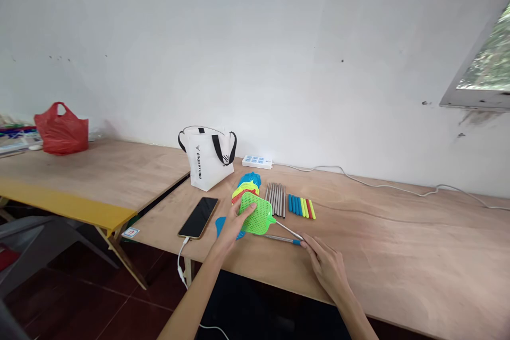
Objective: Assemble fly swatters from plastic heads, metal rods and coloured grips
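Two grips: your left hand [234,224] pinches the green swatter head [258,217], right hand [327,266] pinches its rod [287,231]; skewed pressure could bend it.

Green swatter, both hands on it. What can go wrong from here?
1. Right hand meets the thin rod only at its far end while the left hand grips the green swatter head: the rod may bend or slip.
2. The phone lies at the table edge beside the left forearm, cable hanging: an elbow could knock it off.
3. The loose rods nearby could get scattered.
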The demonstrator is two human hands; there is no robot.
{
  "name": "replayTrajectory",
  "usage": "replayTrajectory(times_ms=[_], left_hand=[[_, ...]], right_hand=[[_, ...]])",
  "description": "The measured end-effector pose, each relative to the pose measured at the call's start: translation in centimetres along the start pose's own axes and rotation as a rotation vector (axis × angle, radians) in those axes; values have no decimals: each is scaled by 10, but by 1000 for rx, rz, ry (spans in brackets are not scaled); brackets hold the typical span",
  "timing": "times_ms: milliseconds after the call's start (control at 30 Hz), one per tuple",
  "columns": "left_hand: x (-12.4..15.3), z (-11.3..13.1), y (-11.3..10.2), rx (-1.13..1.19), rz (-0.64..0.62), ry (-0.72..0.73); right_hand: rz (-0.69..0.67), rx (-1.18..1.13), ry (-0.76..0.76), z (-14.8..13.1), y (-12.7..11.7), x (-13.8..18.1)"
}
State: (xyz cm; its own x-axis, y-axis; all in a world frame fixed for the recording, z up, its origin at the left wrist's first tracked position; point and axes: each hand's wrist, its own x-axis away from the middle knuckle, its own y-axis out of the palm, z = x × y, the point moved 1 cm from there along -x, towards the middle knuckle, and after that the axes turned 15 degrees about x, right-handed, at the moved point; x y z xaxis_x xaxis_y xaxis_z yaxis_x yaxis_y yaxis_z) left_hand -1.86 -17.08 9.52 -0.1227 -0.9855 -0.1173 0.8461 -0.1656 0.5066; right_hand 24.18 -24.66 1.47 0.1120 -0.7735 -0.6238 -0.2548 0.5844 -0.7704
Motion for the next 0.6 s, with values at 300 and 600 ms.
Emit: replayTrajectory(times_ms=[300,600], left_hand=[[0,8,-4,-341,-102,125],[2,5,-10,-356,-226,58]], right_hand=[[41,142,-106,-2,-4,-1],[47,68,-154,4,-2,4]])
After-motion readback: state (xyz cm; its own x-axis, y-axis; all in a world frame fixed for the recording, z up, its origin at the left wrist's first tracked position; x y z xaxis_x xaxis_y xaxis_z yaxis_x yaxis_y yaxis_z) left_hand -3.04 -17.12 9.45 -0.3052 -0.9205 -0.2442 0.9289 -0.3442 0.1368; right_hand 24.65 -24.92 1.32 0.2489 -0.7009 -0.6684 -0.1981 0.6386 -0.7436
